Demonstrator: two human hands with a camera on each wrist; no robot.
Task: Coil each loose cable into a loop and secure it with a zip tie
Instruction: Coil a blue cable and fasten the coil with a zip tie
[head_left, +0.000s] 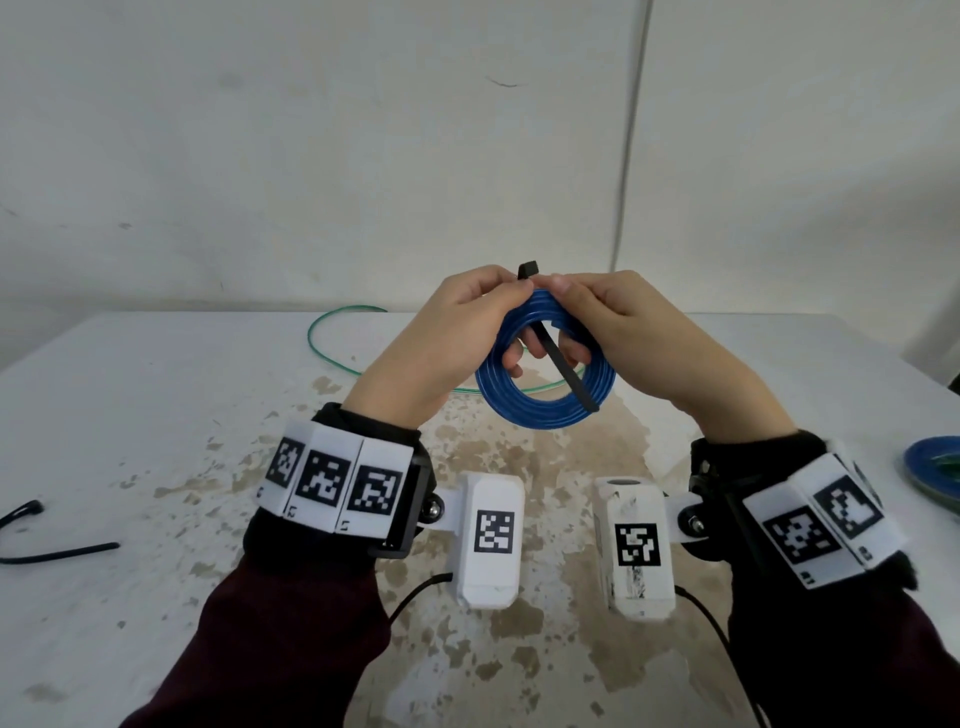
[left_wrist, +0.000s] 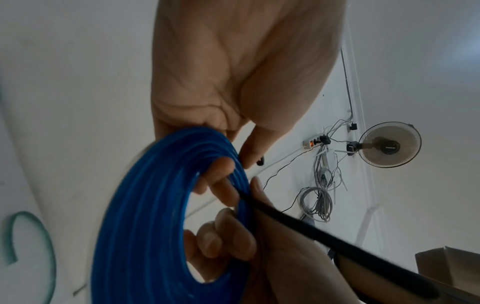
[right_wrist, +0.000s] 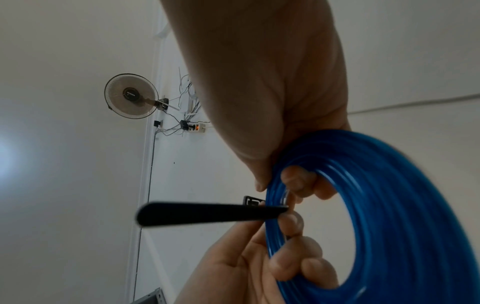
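Both hands are raised above the table (head_left: 156, 415), meeting at the far, top edge of the blue coil (head_left: 545, 395). The left hand (head_left: 447, 338) pinches the coil's top between thumb and fingers, with its lower fingers curled through the opening. The right hand (head_left: 639, 332) pinches the same stretch from the right side, thumb on top and fingers wrapped behind the turns.

The coil hangs upright from that shared grip, its open face toward the person, well clear of the table. The zip tie (head_left: 563, 371) runs through it. Its square head (head_left: 528, 270) stands up just past the fingertips at the top. Its strap slants down, near and right across the opening, and the tip overlaps the coil's lower right rim.

So the strap's long axis points from the top, between the thumbs, down toward the right wrist. The free tip lies on the right side and the head sits beside the left thumb. By my reading, the right hand is nearer the tail and would bring it up round the turns, while the left steadies head and coil. The tail is not yet in the head.

A green cable (head_left: 332, 338) lies loose on the far table, and spare ties (head_left: 57, 551) lie at the near left.
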